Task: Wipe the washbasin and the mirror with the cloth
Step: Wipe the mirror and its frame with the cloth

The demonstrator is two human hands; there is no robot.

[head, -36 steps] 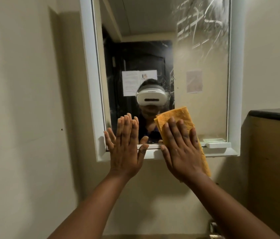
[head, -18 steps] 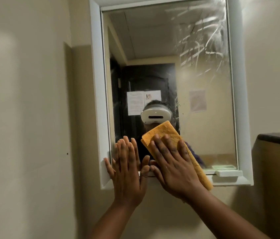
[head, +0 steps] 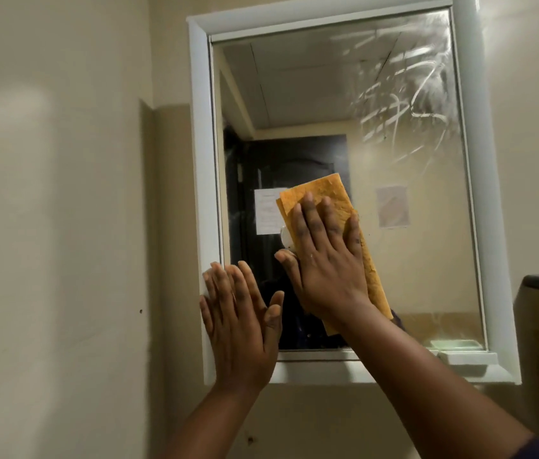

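**Flat palm on a soft cloth, mid-mirror**

I have my right hand [head: 326, 260] spread flat, fingers extended and slightly fanned, pressing the orange cloth [head: 324, 200] against the mirror [head: 410, 260]. Nothing is pinched or curled around it; the cloth is trapped only between my palm and the glass. It is folded into a long strip: one end sticks out above my fingertips, the other trails out below the heel of my hand beside the wrist.

My left hand [head: 238, 323] is also open and flat, holding nothing, laid below and to the left of the working hand. Its fingertips overlap the lower left corner of the white frame [head: 202, 160] and the edge of the glass, which I read as bracing.

I judge the cloth to be light, limp and a little grippy. It will bunch or slide out from under the palm if pressure drops, so the best hold is the one I have: broad, even pressure at its middle. The loose ends will flap and drag.

The glass is stiff, smooth and breakable, so I would push firmly but not lean on it. Up and to the right of my fingertips there are pale streaks [head: 397, 104], which look unwiped. The washbasin is out of view.
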